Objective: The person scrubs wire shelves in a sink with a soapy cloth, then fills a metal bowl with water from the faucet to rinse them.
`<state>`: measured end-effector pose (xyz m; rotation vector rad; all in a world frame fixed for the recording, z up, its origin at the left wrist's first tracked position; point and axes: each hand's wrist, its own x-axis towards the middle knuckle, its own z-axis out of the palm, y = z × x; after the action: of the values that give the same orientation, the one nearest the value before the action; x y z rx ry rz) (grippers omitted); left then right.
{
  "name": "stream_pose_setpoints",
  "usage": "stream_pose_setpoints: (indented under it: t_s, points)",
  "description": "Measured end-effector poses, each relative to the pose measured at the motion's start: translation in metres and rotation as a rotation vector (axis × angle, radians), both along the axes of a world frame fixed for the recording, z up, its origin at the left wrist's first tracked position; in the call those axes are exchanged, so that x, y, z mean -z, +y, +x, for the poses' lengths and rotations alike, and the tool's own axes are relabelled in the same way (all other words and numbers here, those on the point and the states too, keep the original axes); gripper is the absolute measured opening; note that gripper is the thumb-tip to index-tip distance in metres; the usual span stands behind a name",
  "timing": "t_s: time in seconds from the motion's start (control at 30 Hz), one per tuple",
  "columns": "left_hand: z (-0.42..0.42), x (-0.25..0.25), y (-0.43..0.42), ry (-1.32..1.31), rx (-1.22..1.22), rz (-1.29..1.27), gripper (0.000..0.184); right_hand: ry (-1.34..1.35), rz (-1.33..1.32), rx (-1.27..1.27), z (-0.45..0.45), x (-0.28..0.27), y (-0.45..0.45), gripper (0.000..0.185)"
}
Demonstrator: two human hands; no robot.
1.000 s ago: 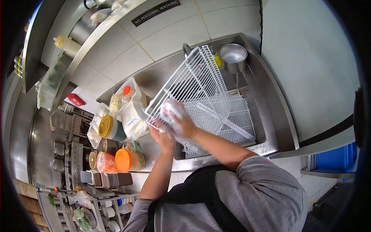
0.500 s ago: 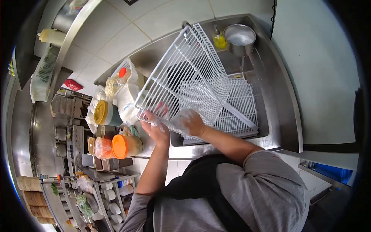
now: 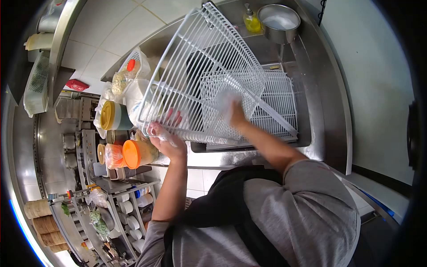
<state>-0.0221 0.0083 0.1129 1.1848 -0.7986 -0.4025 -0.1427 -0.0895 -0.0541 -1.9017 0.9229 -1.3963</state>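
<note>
A white wire rack (image 3: 178, 58) stands tilted over the sink, its lower edge toward me. My left hand (image 3: 168, 140), with suds on it, grips the rack near its lower left corner; some fingers show behind the wires. My right hand (image 3: 235, 111) is at the middle of the rack, closed around something whitish and blurred by motion, and I cannot make out what it is. Beneath and behind lies another white wire rack (image 3: 280, 102), flat in the sink (image 3: 304, 129). A white bar of the racks slants across it.
A yellow soap bottle (image 3: 252, 21) and a metal pot (image 3: 279, 24) with whitish liquid stand at the sink's far side. To the left are an orange-lidded container (image 3: 131, 154), a yellow-lidded container (image 3: 107, 115) and bagged goods (image 3: 135, 95). A wall (image 3: 364, 89) borders the right.
My right hand has moved up and away from the rack's near edge to its middle. My left hand keeps its hold on the corner. The camera view has shifted slightly.
</note>
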Motion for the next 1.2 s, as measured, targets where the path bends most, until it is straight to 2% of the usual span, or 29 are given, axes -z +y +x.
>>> stream_pose_setpoints:
  t_s: [0.07, 0.1, 0.17, 0.23, 0.27, 0.33, 0.37, 0.43, 0.47, 0.53, 0.6, 0.63, 0.67, 0.73, 0.8, 0.83, 0.9, 0.93, 1.07, 1.13, 1.2]
  points:
    - [0.003, 0.003, 0.000, 0.005, 0.006, -0.006, 0.028, -0.105, 0.187, 0.578, -0.020, 0.018, -0.067, 0.027]
    - [0.004, 0.006, 0.001, 0.007, 0.007, -0.019, 0.027, 0.082, 0.148, 0.845, -0.028, 0.022, -0.086, 0.031]
    - [-0.005, 0.008, -0.002, 0.004, -0.043, -0.045, 0.027, 0.081, 0.158, 0.703, -0.020, 0.027, -0.057, 0.031]
    - [-0.006, 0.009, -0.004, 0.017, -0.025, -0.036, 0.026, -0.155, 0.530, 0.430, 0.017, 0.054, 0.019, 0.029]
    - [-0.008, 0.008, -0.009, -0.004, -0.058, -0.086, 0.027, 0.237, 0.329, 0.257, 0.026, 0.047, 0.061, 0.028]
    - [-0.002, 0.006, -0.009, 0.000, -0.063, -0.044, 0.028, -0.207, 0.375, -0.100, 0.023, -0.003, 0.113, 0.037]
    - [0.000, 0.005, -0.008, 0.004, -0.052, -0.002, 0.030, -0.112, 0.134, -0.167, 0.015, -0.034, 0.109, 0.044]
    - [0.000, 0.007, -0.007, 0.011, -0.054, 0.011, 0.032, -0.139, 0.098, -0.394, 0.015, -0.054, 0.099, 0.049]
    - [0.000, 0.009, -0.007, 0.006, -0.047, -0.003, 0.032, -0.132, 0.099, -0.389, 0.012, -0.043, 0.094, 0.049]
    - [-0.004, 0.008, -0.007, 0.003, -0.053, 0.024, 0.037, 0.084, -0.172, -0.455, -0.001, 0.006, 0.085, 0.053]
    - [0.001, 0.016, -0.004, 0.047, -0.077, 0.018, 0.039, 0.356, -0.226, -0.502, -0.034, 0.066, 0.081, 0.052]
    - [0.003, 0.019, -0.003, 0.088, -0.105, 0.024, 0.042, 0.518, -0.084, -0.607, -0.056, 0.067, 0.072, 0.051]
    - [0.001, 0.016, -0.002, 0.110, -0.127, 0.045, 0.044, 0.624, -0.036, -0.625, -0.071, 0.077, 0.059, 0.038]
    - [0.005, 0.021, 0.001, 0.077, -0.119, 0.053, 0.045, 0.695, 0.328, -0.374, -0.098, 0.095, 0.026, 0.020]
    - [0.005, 0.018, 0.001, 0.093, -0.114, 0.062, 0.045, 0.037, 0.140, 0.264, -0.121, 0.091, -0.022, 0.011]
    - [0.006, 0.018, 0.001, 0.096, -0.114, 0.053, 0.045, 0.031, 0.323, 0.721, -0.126, 0.093, -0.048, 0.017]
    - [0.009, 0.022, 0.004, 0.100, -0.100, 0.032, 0.039, -0.122, 0.210, 0.987, -0.136, 0.099, -0.105, 0.020]
    - [0.010, 0.024, 0.005, 0.105, -0.097, 0.021, 0.037, -0.130, 0.200, 0.989, -0.136, 0.089, -0.113, 0.020]
    - [0.006, 0.022, 0.003, 0.084, -0.080, -0.008, 0.040, -0.321, 0.078, 0.436, -0.117, -0.012, -0.163, 0.025]
    - [0.007, 0.020, 0.008, 0.087, -0.045, 0.008, 0.041, -0.216, -0.023, 0.377, -0.105, -0.089, -0.178, 0.032]
    - [0.007, 0.024, 0.008, 0.086, -0.038, -0.005, 0.041, -0.129, 0.067, 0.319, -0.100, -0.163, -0.183, 0.042]
